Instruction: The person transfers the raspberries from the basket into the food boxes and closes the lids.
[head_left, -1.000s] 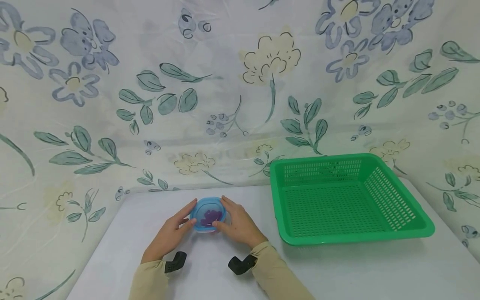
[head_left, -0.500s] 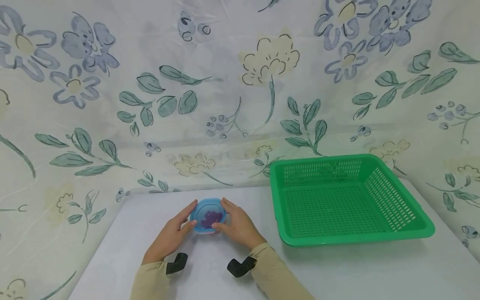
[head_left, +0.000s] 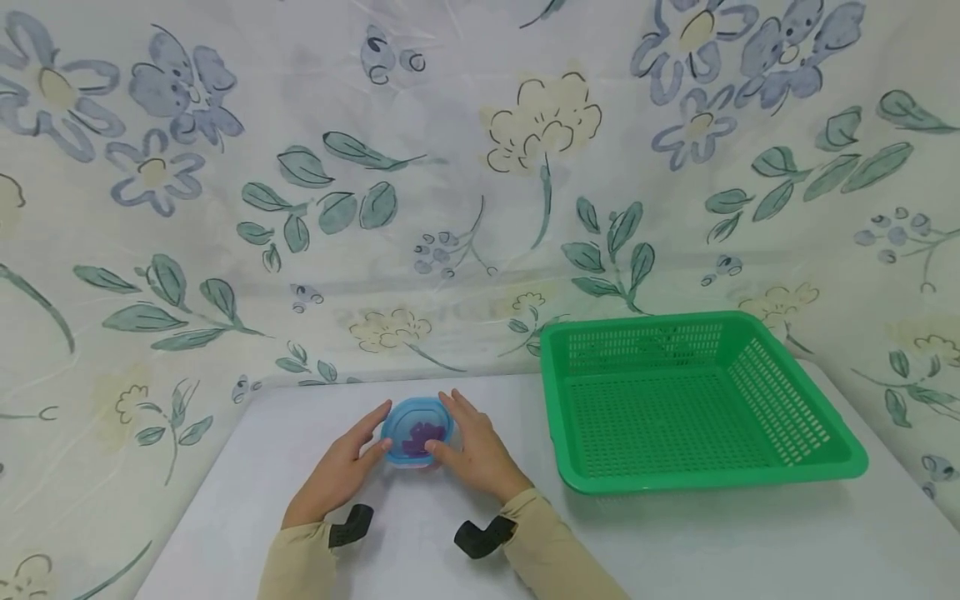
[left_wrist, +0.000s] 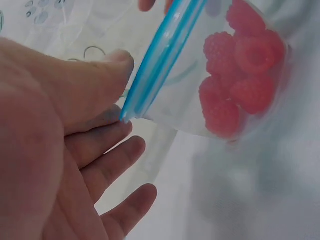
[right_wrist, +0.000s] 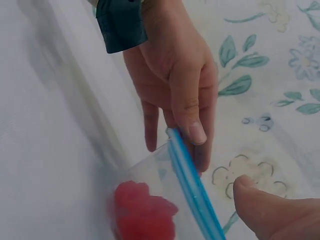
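A clear tub of red raspberries [left_wrist: 240,70], topped with a blue lid [head_left: 408,412] bearing a purple shape, stands on the white table left of centre. The left hand [head_left: 337,471] lies along its left side. Its thumb and index fingertip are at the lid's rim, and the other fingers are extended and apart in the left wrist view. On the other side is the right hand [head_left: 483,454], fingers extended past the far right rim. The right thumb [right_wrist: 265,207] appears off the lid in the right wrist view; some right fingers are hidden there.
A green slotted basket [head_left: 750,479] stands on the right of the white table [head_left: 450,542]. A floral-patterned cloth [head_left: 450,333] hangs behind the table. Black wrist cameras [head_left: 483,537] are strapped to both forearms over beige sleeves.
The right fingers have lifted and spread slightly at the lid's rim, and the left fingertips have eased a little to the left. The tub stays in nearly the same place.
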